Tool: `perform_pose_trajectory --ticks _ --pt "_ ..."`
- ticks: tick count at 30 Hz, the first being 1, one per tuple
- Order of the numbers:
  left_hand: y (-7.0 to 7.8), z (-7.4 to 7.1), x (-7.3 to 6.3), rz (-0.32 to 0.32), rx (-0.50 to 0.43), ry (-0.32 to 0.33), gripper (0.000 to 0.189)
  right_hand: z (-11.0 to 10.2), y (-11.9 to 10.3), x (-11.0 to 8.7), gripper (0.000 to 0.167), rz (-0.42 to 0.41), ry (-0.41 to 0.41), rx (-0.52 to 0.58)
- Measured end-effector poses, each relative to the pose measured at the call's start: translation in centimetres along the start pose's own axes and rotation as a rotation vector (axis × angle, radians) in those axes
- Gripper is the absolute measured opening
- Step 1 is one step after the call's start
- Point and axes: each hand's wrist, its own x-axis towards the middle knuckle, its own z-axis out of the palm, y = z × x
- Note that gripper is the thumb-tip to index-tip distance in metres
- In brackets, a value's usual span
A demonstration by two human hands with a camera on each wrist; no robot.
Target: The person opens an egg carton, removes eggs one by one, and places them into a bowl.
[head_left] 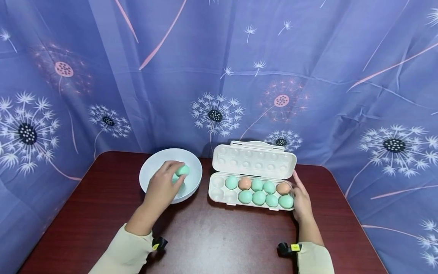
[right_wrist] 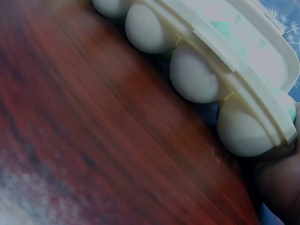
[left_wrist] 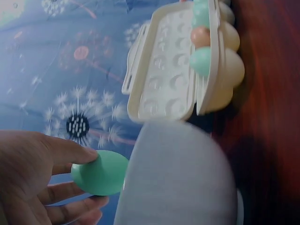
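Observation:
My left hand (head_left: 163, 186) pinches a green egg (head_left: 183, 169) between thumb and fingers, above a white bowl (head_left: 146, 175). More green shows low in the bowl, partly hidden by the hand. In the left wrist view the held egg (left_wrist: 101, 174) is beside the bowl's pale outer wall (left_wrist: 176, 178). A white plastic egg carton (head_left: 219, 195) lies open to the right, its lid (head_left: 253, 161) tilted back. Several green eggs (head_left: 259, 198) and two brown eggs (head_left: 245, 183) sit in its cups; the leftmost cups show bare plastic. My right hand (head_left: 302, 201) grips the carton's right end.
Both containers stand near the back of a dark red wooden table (head_left: 219, 236). A blue curtain (head_left: 191, 76) with dandelion prints hangs right behind and at both sides. Small black devices (head_left: 159, 243) are worn at the wrists.

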Motion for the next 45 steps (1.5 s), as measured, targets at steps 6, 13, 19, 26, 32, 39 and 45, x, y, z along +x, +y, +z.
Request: perform_pose_trajectory --ticks 6,13,19,26,32,39,45 --pt "-2.0 -1.2 0.0 -0.088 0.053 -0.059 0.038 0.2 -0.5 -0.3 0.068 0.008 -0.005 -0.002" --pt "-3.6 -1.3 0.1 -0.181 0.085 -0.114 0.038 0.8 -2.2 -1.6 0.069 0.019 -0.020 0.004" --pt "-4.5 -0.9 -0.2 -0.186 0.141 -0.192 0.038 0.7 -1.6 -1.1 0.072 0.041 -0.009 -0.022" --pt "-5.1 -0.5 -0.5 -0.140 0.162 -0.221 0.036 0.0 0.1 -0.1 0.070 0.017 -0.008 -0.028" --pt "-5.2 -0.4 -0.4 -0.139 0.199 -0.251 0.035 -0.2 0.5 0.1 0.068 -0.040 -0.004 -0.005" --pt "-5.3 -0.7 -0.2 -0.166 0.204 -0.291 0.034 -0.1 0.2 0.1 0.070 -0.045 0.002 0.014" --pt "-5.4 -0.7 -0.3 -0.191 0.217 -0.332 0.036 0.0 0.2 0.2 0.069 -0.042 -0.007 0.018"
